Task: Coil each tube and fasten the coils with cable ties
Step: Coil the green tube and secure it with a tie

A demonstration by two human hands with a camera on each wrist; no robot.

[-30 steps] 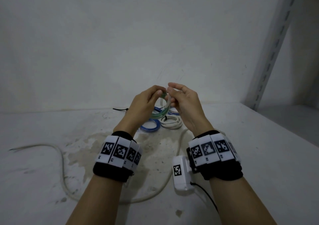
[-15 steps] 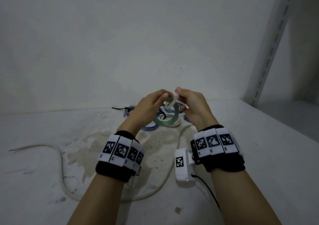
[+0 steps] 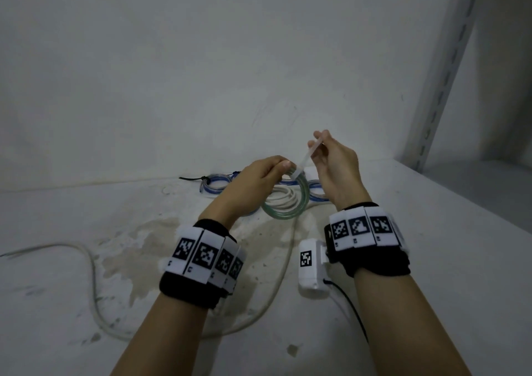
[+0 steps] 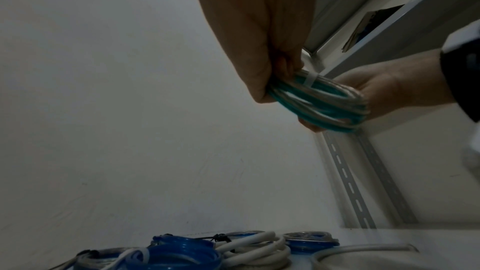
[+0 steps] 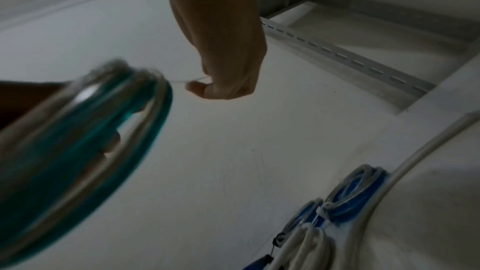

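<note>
Green tube coil (image 3: 288, 202) hangs in the air above the shelf (image 3: 431, 260), gripped at its top by the curled fingers of the left hand (image 3: 253, 179). A white cable tie (image 3: 309, 156) is wrapped round the coil beside those fingers — its tail runs up and to the right into the pinch of the right hand (image 3: 334, 159). Half a second ago the two hands were almost touching at the coil; now the right hand has risen and drawn apart from the left, and the tail shows as a long straight strip between them.

Nearest on the shelf lies one loose pale tube (image 3: 95, 283), curving under both forearms. Farther back, partly hidden behind the hands and the held coil, sit one white coil (image 3: 280, 198) and at least two blue coils (image 3: 216, 184), one with a black tie (image 3: 193, 178) — the left-wrist view hints at a third blue one, but I cannot tell for certain. A slotted metal upright (image 3: 443, 67) stands at the far right against the wall (image 3: 172, 73).
</note>
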